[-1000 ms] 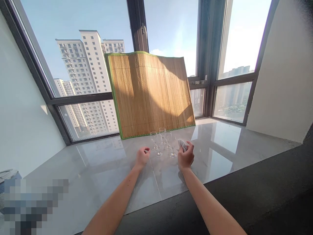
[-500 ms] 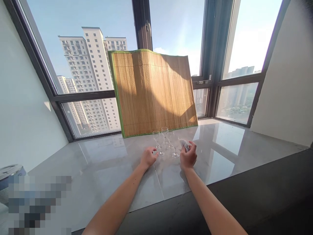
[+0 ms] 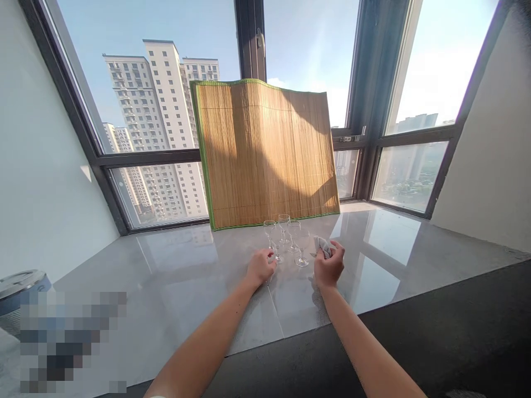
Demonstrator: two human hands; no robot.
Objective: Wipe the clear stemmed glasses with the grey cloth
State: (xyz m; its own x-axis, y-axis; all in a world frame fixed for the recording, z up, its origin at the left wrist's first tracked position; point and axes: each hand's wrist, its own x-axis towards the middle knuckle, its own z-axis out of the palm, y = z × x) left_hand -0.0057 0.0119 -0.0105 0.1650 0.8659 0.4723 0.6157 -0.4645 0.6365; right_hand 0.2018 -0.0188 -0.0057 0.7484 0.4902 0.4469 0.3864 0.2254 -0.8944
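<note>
Several clear stemmed glasses (image 3: 302,243) stand upright in a close group on the grey tiled sill. My left hand (image 3: 261,267) rests at their left front, fingers curled, with the fingertips at the foot of the front left glass (image 3: 278,257). How firmly it grips that foot is hard to see. To the right of the group, my right hand (image 3: 329,268) is closed around a crumpled grey-white cloth (image 3: 322,247), part of which sticks out above the fingers. A small gap separates this hand from the nearest glass.
Behind the glasses, a bamboo mat (image 3: 269,155) with green edging leans against the window frame (image 3: 251,55). A blue and silver container (image 3: 25,293) stands at the far left, beside a blurred-out patch. The sill's front edge (image 3: 290,335) drops to a dark face.
The view has turned slightly left, so everything appears further right. My left hand sits slightly closer to the front left glass, and my right hand with the cloth slightly further from the group.
</note>
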